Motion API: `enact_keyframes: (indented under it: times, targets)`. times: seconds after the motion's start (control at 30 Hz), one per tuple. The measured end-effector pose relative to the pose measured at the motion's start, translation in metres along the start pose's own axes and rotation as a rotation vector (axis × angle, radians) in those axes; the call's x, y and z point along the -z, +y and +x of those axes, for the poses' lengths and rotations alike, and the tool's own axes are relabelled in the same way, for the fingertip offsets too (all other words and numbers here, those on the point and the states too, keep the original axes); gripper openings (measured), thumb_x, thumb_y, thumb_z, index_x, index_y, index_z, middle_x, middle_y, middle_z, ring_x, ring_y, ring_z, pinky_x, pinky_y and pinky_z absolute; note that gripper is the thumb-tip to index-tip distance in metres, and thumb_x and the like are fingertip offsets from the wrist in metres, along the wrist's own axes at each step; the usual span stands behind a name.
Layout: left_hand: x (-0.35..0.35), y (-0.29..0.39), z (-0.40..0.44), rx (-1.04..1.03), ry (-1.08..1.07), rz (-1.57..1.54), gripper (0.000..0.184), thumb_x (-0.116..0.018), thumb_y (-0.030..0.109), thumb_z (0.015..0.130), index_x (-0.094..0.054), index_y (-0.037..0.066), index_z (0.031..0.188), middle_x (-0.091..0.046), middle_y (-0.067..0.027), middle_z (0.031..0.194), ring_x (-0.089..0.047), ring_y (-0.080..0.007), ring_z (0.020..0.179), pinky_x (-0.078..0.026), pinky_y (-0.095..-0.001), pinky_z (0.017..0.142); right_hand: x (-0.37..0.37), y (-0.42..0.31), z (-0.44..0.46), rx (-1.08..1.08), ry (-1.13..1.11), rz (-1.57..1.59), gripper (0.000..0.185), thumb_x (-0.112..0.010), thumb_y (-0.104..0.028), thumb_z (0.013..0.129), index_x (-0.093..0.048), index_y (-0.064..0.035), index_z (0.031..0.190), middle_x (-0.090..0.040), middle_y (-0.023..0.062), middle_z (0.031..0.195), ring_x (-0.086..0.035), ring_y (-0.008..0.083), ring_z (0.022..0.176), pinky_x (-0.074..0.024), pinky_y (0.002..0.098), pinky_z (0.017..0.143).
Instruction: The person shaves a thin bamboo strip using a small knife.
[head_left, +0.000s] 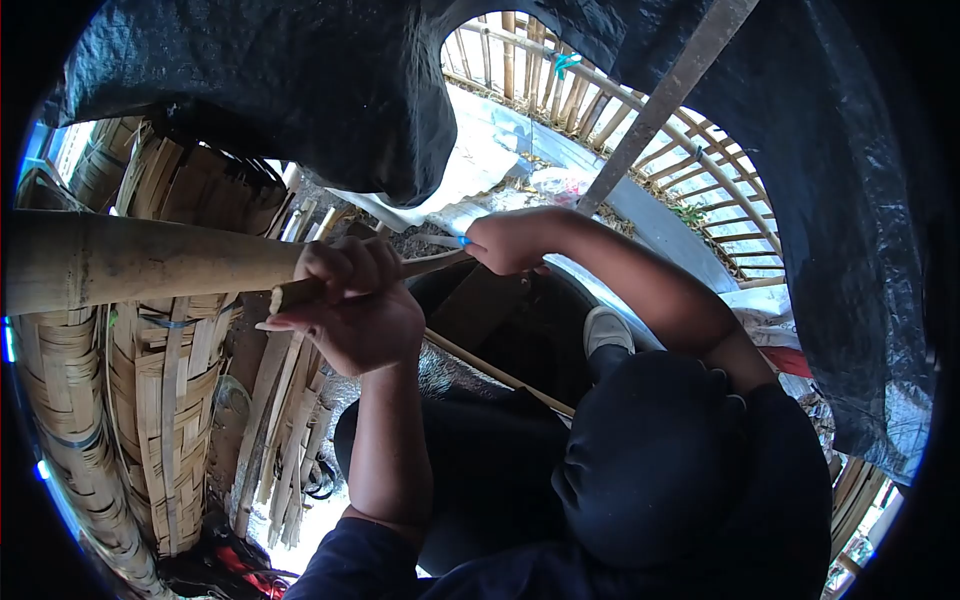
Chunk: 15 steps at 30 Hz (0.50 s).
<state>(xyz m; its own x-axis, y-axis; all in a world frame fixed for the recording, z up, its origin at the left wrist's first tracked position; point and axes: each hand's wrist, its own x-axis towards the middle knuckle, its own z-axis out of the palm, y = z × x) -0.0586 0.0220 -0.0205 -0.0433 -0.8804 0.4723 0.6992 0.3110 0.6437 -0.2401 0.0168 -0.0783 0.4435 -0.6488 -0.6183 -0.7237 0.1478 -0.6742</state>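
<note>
My left hand [365, 305] is closed round a narrow bamboo piece [290, 296], whose cut end sticks out past the thumb. Beyond this fist, a strip runs toward my right hand [510, 242], which is closed at its far end. A narrow pale item and a bit of blue show by the right fingers; what exactly they grip is hidden. A thick bamboo pole [150, 262] comes in from the left and ends behind my left hand.
Woven bamboo [175, 430] and split strips [285, 430] stand at left. Black plastic sheeting [290, 80] hangs above, beside a slanting flat bar [665, 105]. A bamboo fence [700, 150] curves behind. Below are a dark-clothed knee [650, 460], a shoe [608, 330] and a thin stick [500, 376].
</note>
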Motion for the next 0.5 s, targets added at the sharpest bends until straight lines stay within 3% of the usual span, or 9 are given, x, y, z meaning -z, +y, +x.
enact_keyframes:
  times: [0.13,0.37,0.43,0.5]
  targets:
    - [0.017,0.001,0.008,0.019,0.033,-0.011,0.06,-0.023,0.069,0.09,-0.031,0.014,0.067,-0.022,0.003,0.053,-0.018,-0.0099,0.046,-0.017,-0.0275,0.043,0.022,-0.016,-0.029,-0.091,-0.19,-0.158,0.033,-0.036,-0.016,0.095,-0.05,0.006,0.075,-0.056,0.0154,0.06,-0.054,0.0239,0.039,-0.0436,0.0375,0.038]
    - [0.028,0.007,0.013,0.007,0.123,0.002,0.06,-0.021,0.069,0.09,-0.029,0.014,0.067,-0.021,0.0029,0.053,-0.017,-0.0102,0.046,-0.017,-0.0273,0.044,0.008,-0.014,-0.016,-0.014,-0.058,-0.114,0.017,-0.042,-0.004,0.083,-0.053,0.0082,0.079,-0.058,0.0173,0.064,-0.057,0.0255,0.043,-0.0437,0.037,0.033]
    - [0.029,0.006,0.014,0.038,0.14,0.005,0.06,-0.021,0.069,0.09,-0.029,0.014,0.067,-0.021,0.003,0.053,-0.017,-0.0102,0.046,-0.017,-0.0274,0.044,0.02,-0.025,-0.031,-0.126,-0.239,-0.255,0.014,-0.044,-0.001,0.078,-0.054,0.0086,0.079,-0.058,0.0185,0.065,-0.058,0.0261,0.045,-0.0448,0.037,0.034]
    - [0.025,0.005,0.012,0.019,0.046,0.014,0.061,-0.019,0.069,0.09,-0.029,0.015,0.066,-0.021,0.0035,0.053,-0.017,-0.0102,0.046,-0.017,-0.0273,0.043,0.02,-0.025,-0.025,-0.129,-0.25,-0.318,0.015,-0.045,-0.001,0.077,-0.055,0.0094,0.081,-0.059,0.0182,0.066,-0.058,0.0265,0.045,-0.0449,0.0365,0.035]
